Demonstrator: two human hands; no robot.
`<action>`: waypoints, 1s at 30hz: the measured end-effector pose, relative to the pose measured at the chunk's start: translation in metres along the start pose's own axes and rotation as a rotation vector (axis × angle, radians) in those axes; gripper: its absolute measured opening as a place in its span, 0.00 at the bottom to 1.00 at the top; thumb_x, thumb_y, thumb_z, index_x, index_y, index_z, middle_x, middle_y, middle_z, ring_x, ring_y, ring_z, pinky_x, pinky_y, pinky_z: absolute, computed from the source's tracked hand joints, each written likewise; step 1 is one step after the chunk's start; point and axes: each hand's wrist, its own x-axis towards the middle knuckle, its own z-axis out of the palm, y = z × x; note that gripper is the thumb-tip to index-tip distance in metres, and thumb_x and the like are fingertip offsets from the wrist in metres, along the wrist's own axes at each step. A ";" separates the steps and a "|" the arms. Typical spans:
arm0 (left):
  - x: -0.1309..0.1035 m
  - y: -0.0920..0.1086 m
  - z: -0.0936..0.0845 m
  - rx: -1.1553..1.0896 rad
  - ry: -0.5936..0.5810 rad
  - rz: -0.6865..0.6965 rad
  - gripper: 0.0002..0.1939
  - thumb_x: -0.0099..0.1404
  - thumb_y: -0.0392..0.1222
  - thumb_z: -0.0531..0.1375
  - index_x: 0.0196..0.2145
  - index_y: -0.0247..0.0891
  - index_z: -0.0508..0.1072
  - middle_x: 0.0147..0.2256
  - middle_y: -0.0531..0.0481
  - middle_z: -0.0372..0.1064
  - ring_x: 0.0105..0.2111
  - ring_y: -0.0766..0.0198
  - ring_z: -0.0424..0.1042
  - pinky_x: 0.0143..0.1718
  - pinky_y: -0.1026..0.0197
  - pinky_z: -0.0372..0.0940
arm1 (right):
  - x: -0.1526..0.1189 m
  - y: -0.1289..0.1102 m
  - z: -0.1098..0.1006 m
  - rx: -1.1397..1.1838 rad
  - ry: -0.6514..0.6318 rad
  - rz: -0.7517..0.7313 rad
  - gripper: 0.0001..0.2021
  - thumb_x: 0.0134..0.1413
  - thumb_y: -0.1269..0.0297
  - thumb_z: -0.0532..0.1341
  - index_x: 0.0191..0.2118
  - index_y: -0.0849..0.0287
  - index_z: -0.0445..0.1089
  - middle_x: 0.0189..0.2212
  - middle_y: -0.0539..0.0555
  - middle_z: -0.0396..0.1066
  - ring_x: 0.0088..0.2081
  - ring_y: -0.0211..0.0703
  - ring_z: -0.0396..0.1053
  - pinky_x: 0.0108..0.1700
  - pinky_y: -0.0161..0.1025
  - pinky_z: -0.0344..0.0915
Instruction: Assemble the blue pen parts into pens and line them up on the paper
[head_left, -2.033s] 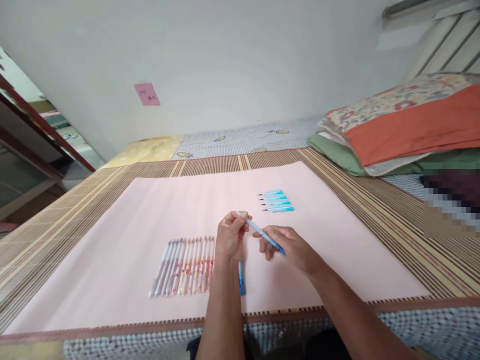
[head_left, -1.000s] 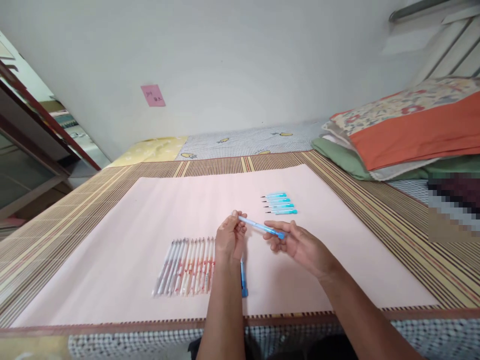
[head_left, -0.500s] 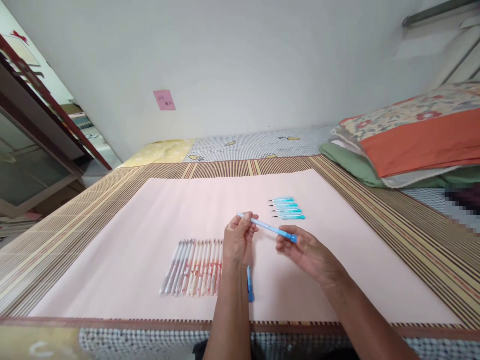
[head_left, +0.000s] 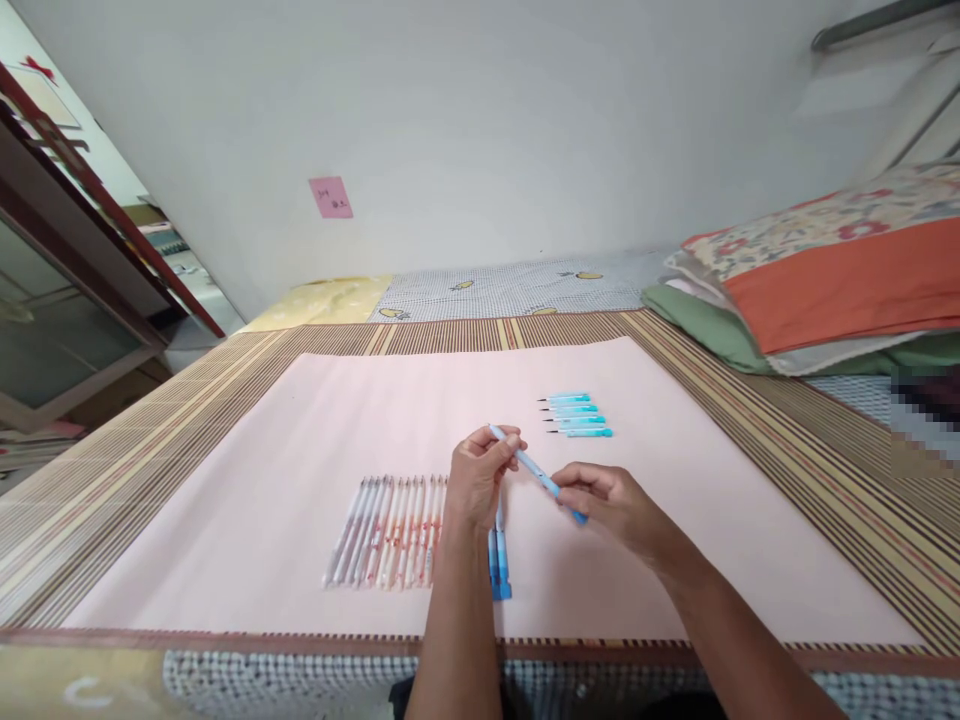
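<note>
A light blue pen (head_left: 534, 468) with a darker blue end is held in the air over the pink sheet, slanting down to the right. My left hand (head_left: 477, 475) pinches it near its upper, pale end. The fingers of my right hand (head_left: 615, 507) close around its lower, dark blue end. Beside my left forearm lie blue pens (head_left: 502, 565), partly hidden by the arm. To the left of that arm is a neat row of several white, grey and red-patterned pens (head_left: 390, 532). Farther back, right of my hands, several turquoise-ended pieces with thin dark tips (head_left: 576, 416) lie in a stack of parallel lines.
The pink sheet (head_left: 225, 500) lies on a striped bamboo mat (head_left: 712, 420). Folded orange and floral bedding (head_left: 840, 285) sits at the right. Behind is a pale wall with a small pink note (head_left: 331, 197). A doorway opens at the left.
The pen has tilted more steeply, its dark end now lower. My right hand has turned palm-down over that end. More of the blue pens beside my left arm shows.
</note>
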 end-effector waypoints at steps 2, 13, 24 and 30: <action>0.000 -0.002 0.001 0.049 -0.030 -0.009 0.18 0.44 0.45 0.77 0.30 0.31 0.81 0.26 0.46 0.76 0.22 0.72 0.66 0.25 0.68 0.59 | 0.000 0.000 0.004 -0.027 -0.025 -0.001 0.17 0.51 0.50 0.70 0.33 0.60 0.75 0.24 0.48 0.65 0.27 0.36 0.61 0.29 0.35 0.60; 0.011 0.016 -0.041 -0.260 0.507 0.055 0.08 0.58 0.39 0.68 0.33 0.32 0.77 0.27 0.49 0.75 0.20 0.75 0.66 0.22 0.71 0.57 | -0.004 0.017 0.034 -0.196 -0.059 0.256 0.32 0.50 0.64 0.67 0.62 0.60 0.62 0.20 0.42 0.68 0.17 0.36 0.66 0.18 0.32 0.59; 0.009 0.027 -0.037 -0.358 0.503 -0.043 0.02 0.62 0.31 0.61 0.32 0.32 0.74 0.25 0.51 0.71 0.19 0.74 0.64 0.20 0.72 0.56 | -0.008 0.001 0.054 -0.638 -0.010 0.133 0.27 0.53 0.70 0.65 0.60 0.61 0.66 0.23 0.46 0.69 0.25 0.41 0.69 0.32 0.37 0.60; 0.011 0.025 -0.040 -0.380 0.478 -0.054 0.01 0.61 0.31 0.62 0.32 0.32 0.74 0.25 0.51 0.70 0.19 0.75 0.64 0.19 0.72 0.56 | -0.021 -0.015 0.071 -0.880 -0.233 -0.167 0.05 0.53 0.75 0.62 0.33 0.58 0.71 0.35 0.50 0.69 0.31 0.37 0.65 0.35 0.34 0.56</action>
